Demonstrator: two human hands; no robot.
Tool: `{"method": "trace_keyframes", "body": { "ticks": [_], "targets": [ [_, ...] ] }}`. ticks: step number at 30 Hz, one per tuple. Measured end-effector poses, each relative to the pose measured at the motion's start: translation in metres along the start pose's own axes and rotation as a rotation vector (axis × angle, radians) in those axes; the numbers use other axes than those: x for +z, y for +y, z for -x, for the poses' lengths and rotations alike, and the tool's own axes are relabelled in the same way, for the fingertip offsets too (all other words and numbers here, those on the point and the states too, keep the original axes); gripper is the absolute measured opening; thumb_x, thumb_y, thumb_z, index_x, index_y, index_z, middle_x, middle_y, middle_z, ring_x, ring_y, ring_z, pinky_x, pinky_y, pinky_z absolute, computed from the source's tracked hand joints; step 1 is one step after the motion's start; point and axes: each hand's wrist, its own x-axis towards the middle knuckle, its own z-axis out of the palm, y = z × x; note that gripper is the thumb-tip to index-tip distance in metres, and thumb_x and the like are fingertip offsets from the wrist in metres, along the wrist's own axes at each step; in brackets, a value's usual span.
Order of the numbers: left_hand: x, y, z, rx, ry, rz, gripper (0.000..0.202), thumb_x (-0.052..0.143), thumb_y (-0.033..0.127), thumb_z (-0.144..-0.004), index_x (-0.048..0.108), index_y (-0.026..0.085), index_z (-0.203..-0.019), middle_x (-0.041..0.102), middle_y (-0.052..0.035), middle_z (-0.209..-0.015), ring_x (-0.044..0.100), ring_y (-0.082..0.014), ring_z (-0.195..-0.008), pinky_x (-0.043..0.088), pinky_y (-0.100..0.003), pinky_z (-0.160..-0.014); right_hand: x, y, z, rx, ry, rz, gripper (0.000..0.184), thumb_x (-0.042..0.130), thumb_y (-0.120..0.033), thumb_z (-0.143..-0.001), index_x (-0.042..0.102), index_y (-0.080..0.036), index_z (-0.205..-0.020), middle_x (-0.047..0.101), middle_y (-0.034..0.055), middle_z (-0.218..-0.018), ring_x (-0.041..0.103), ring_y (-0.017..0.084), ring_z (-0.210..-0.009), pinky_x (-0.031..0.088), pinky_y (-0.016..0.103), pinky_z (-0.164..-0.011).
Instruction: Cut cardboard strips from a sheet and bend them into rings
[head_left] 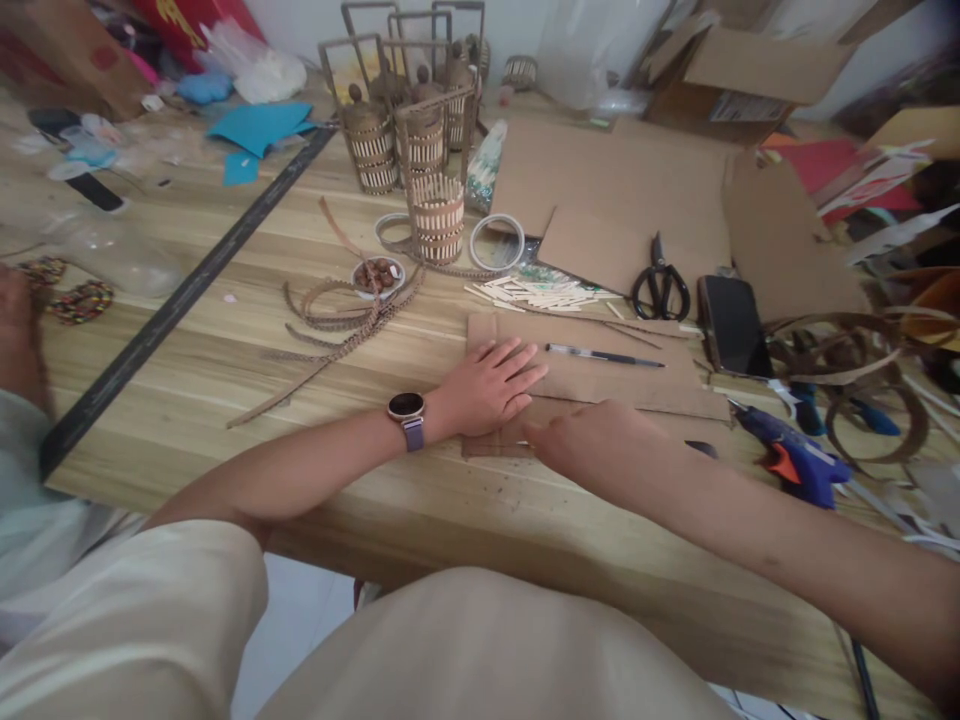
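Note:
My left hand lies flat with its fingers spread on a piece of brown cardboard, pressing it to the table. A watch is on that wrist. Close by, my right hand is closed low over the cardboard's near part. A thin, pale, narrow tip shows by its fingertips; the hand hides the rest of what it grips. Past the right wrist a dark rounded end pokes out, and I cannot tell if it belongs to the same thing. A pen rests on the cardboard.
Scissors, a phone and a blue glue gun lie right. Behind are small sticks, a slatted holder, a bowl of brown pieces and woven strips. A long black ruler and another person's arm are left.

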Motion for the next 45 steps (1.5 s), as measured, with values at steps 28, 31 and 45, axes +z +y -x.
{"method": "trace_keyframes", "body": {
  "ticks": [28, 31, 45],
  "targets": [
    [0.000, -0.003, 0.000, 0.000, 0.015, 0.003, 0.049, 0.035, 0.038, -0.106, 0.046, 0.017, -0.148, 0.043, -0.0113, -0.157, 0.038, -0.0299, -0.144, 0.031, -0.047, -0.116, 0.035, -0.017, 0.040, 0.122, 0.061, 0.008, 0.025, 0.050, -0.027, -0.100, 0.060, -0.021, -0.122, 0.071, 0.0112, -0.100, 0.070, 0.024, -0.084, 0.040, 0.029, -0.055],
    [0.001, -0.009, -0.008, 0.016, 0.049, -0.013, 0.045, 0.038, 0.033, -0.105, 0.050, 0.015, -0.145, 0.052, -0.0120, -0.149, 0.046, -0.0286, -0.137, 0.037, -0.044, -0.112, 0.050, -0.055, 0.039, 0.109, 0.211, -0.014, 0.036, 0.054, -0.031, -0.098, 0.053, -0.018, -0.133, 0.070, 0.0112, -0.099, 0.066, 0.025, -0.088, 0.045, 0.032, -0.063],
    [-0.032, 0.004, 0.038, -0.004, -0.026, 0.003, 0.048, 0.052, 0.047, -0.097, 0.063, 0.016, -0.131, 0.059, -0.0168, -0.140, 0.048, -0.0360, -0.135, 0.041, -0.054, -0.112, 0.102, 0.060, 0.115, 0.339, 0.344, -0.291, 0.055, 0.073, -0.032, -0.085, 0.058, -0.019, -0.136, 0.057, 0.0185, -0.141, 0.053, 0.033, -0.130, 0.046, 0.052, -0.104]
  ]
}}
